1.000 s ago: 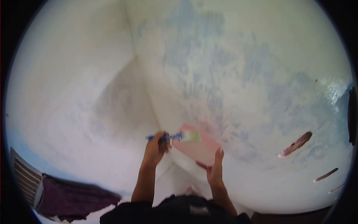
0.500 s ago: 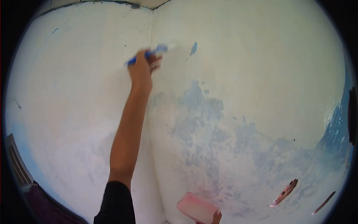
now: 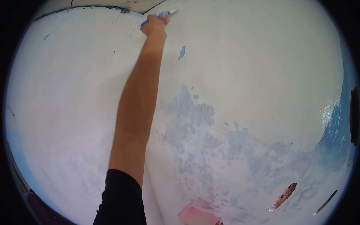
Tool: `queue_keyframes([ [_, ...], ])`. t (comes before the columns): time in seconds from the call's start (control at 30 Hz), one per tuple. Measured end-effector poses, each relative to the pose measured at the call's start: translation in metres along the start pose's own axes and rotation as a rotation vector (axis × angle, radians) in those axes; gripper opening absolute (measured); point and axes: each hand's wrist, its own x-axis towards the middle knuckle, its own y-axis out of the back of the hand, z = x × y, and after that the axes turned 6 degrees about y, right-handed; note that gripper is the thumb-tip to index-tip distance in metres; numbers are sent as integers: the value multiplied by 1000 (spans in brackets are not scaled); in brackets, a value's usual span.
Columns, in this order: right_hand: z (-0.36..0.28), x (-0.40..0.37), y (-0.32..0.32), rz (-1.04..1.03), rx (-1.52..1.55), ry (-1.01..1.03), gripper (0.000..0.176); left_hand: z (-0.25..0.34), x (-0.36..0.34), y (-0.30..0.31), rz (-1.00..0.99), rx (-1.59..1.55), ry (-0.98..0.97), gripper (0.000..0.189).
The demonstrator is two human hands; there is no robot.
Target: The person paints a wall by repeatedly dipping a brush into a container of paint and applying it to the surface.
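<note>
My left hand (image 3: 154, 25) is raised high by the wall corner, its fingers closed around a blue-handled paintbrush (image 3: 163, 14). The pale bristles point up and to the right, at the upper part of the right-hand wall (image 3: 255, 67). Low in the view is a pink container (image 3: 198, 216) with whitish contents, cut off by the bottom edge. Only a sliver of my right hand (image 3: 221, 223) shows at the container's right corner; the rest is out of the frame.
The left wall (image 3: 71, 90) meets the right one in a corner behind my arm. Blue-grey patches mark the right wall, with bare blue (image 3: 337, 123) at the far right. Two reddish gouges (image 3: 283, 197) are low on the right. A dark cracked edge runs along the top left.
My left hand has moved up and slightly right with the brush, close to the top edge. The pink container sits lower in view, and less of my right hand shows. The view has shifted slightly.
</note>
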Motion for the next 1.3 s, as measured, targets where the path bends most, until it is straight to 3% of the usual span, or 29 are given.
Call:
queue_keyframes([
  [0.1, 4, 4, 3, -32, -15, -11, 97, -12, -53, 62, -20, 63, 17, 33],
  [0.4, 11, 17, 11, -73, -53, -28, 98, -1, -280, 305, 262, 435, 244, 27],
  [0.57, -4, 2, 0, -105, -81, -40, 96, 33, -288, 363, 257, 782, 348, 27],
  [0.7, -2, 6, 8, -117, -64, -11, 96, 50, -237, 313, 65, 1019, 361, 29],
  [0.93, -2, 12, 9, -114, -49, 12, 96, 53, -100, 124, -196, 1113, 171, 32],
  [1.07, -2, 15, 8, -107, -43, 15, 96, 83, -24, 16, -341, 946, 102, 28],
  [1.23, -1, 20, 6, -95, -39, 20, 96, 103, 47, -84, -246, 681, -6, 31],
  [1.3, -1, 23, 5, -91, -35, 22, 96, 109, 93, -108, -272, 533, 44, 33],
])
